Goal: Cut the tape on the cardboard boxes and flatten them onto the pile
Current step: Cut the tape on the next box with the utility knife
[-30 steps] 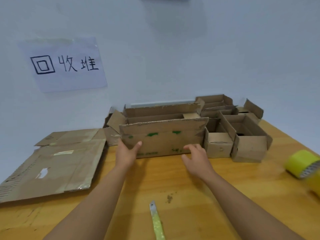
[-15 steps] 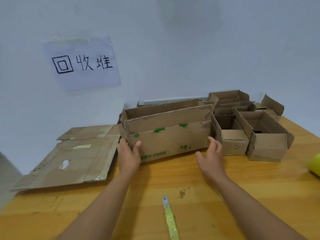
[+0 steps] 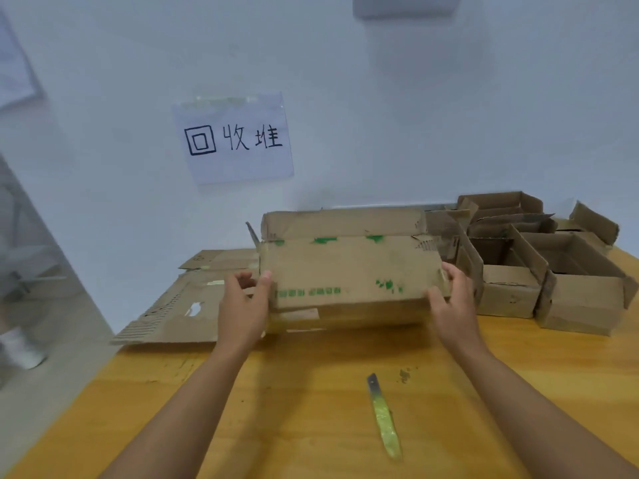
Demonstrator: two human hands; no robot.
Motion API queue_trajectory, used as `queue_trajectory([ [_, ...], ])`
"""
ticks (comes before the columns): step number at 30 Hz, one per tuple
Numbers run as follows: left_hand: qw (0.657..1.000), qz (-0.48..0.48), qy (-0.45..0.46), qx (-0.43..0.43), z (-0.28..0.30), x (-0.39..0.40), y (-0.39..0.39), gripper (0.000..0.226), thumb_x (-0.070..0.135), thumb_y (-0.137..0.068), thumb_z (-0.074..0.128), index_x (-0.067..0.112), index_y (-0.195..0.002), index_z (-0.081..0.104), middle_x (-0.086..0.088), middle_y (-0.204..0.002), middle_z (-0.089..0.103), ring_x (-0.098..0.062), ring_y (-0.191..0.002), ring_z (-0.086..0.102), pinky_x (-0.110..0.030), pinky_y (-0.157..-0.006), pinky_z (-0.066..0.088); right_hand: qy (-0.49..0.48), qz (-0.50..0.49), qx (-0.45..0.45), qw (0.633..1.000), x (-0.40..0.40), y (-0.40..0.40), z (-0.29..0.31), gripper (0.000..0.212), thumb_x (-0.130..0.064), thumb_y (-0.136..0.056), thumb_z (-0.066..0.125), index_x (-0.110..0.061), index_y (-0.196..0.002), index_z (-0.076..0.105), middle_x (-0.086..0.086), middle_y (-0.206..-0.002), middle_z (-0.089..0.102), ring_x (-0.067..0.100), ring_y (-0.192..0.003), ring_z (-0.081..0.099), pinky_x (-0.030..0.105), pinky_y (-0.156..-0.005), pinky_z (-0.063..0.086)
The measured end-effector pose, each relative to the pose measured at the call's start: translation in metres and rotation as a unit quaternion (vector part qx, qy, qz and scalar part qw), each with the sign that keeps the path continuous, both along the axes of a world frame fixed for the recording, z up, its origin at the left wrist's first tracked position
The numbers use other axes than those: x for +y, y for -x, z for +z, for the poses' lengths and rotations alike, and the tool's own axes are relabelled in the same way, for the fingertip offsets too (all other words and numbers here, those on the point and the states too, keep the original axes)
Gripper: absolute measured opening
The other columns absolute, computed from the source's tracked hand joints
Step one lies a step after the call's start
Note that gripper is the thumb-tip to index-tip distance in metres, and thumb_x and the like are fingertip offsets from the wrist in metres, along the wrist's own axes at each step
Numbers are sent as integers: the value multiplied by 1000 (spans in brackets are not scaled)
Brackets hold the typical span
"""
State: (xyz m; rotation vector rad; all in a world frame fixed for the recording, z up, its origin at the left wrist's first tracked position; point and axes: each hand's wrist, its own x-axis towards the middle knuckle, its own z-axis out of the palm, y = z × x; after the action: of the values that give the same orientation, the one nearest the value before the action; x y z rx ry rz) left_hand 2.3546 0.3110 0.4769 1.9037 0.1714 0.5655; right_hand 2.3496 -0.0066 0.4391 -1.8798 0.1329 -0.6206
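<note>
long box (image 3: 349,271) now raised off the desk (image 3: 311,392) and tilted, where half a second earlier it rested there. left hand (image 3: 243,302) and right hand (image 3: 449,299) grasp its two ends, fingers curled round the edges. corrugated brown card, green print. flattened pile (image 3: 179,305) lies left; yellow-handled knife (image 3: 383,416) lies nearer.

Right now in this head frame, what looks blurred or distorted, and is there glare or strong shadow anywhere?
Head view: the long brown cardboard box with green marks smears along its bottom edge, motion blur, as the left hand and right hand grip its ends; the handwritten paper sign stays legible; wide-angle bending tilts the wall's left edge; lighting is soft, shadows faint, no glare on the yellow wooden table.
</note>
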Motion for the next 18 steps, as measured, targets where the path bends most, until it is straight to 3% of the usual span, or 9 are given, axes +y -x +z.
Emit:
queue_trajectory([
  [3,994,-59,69,-55,17,14,28,38,64,-86,52,33,-108,54,15,-104,62,-1,-100,59,-23,-74,45,60,40,13,997,8,8,6,64,-49,-90,65,-30,-145,39,-11,-132,29,10,-119,33,34,-98,36],
  [5,989,-109,67,-80,29,23,43,37,70,-80,51,49,-110,56,24,-108,62,2,-104,58,-26,-80,49,91,63,27,993,13,13,9,81,-62,-77,68,-33,-146,37,-13,-127,25,10,-119,32,31,-97,35],
  [7,985,-148,29,-86,39,33,53,45,67,-80,57,61,-124,48,26,-123,56,1,-115,54,-31,-86,52,106,64,25,992,21,16,10,89,-66,-68,69,-32,-144,40,-10,-127,28,12,-117,35,28,-95,35],
  [10,985,-138,-42,-97,48,46,62,68,61,-79,64,69,-136,28,22,-133,38,3,-125,42,-29,-93,47,109,47,1,993,34,19,10,86,-67,-66,68,-27,-139,48,-3,-127,37,13,-112,41,27,-91,38],
  [13,984,-63,-53,-159,52,57,63,68,56,-81,69,59,-138,32,21,-129,37,6,-123,42,-28,-98,45,86,37,-13,996,47,20,9,82,-71,-66,65,-28,-135,52,-4,-123,41,14,-109,45,28,-87,41],
  [15,987,-24,-48,-149,53,61,60,62,65,-76,69,65,-128,36,20,-131,31,0,-122,39,-30,-100,41,63,24,-17,998,54,21,7,78,-72,-68,63,-28,-132,55,-2,-119,45,14,-106,47,27,-80,41],
  [18,992,-65,-8,-108,49,54,55,65,60,-74,75,69,-125,35,17,-133,28,-7,-124,43,-31,-100,42,3,26,2,1000,61,21,1,70,-70,-71,62,-28,-127,58,2,-119,54,18,-105,53,29,-78,48],
])
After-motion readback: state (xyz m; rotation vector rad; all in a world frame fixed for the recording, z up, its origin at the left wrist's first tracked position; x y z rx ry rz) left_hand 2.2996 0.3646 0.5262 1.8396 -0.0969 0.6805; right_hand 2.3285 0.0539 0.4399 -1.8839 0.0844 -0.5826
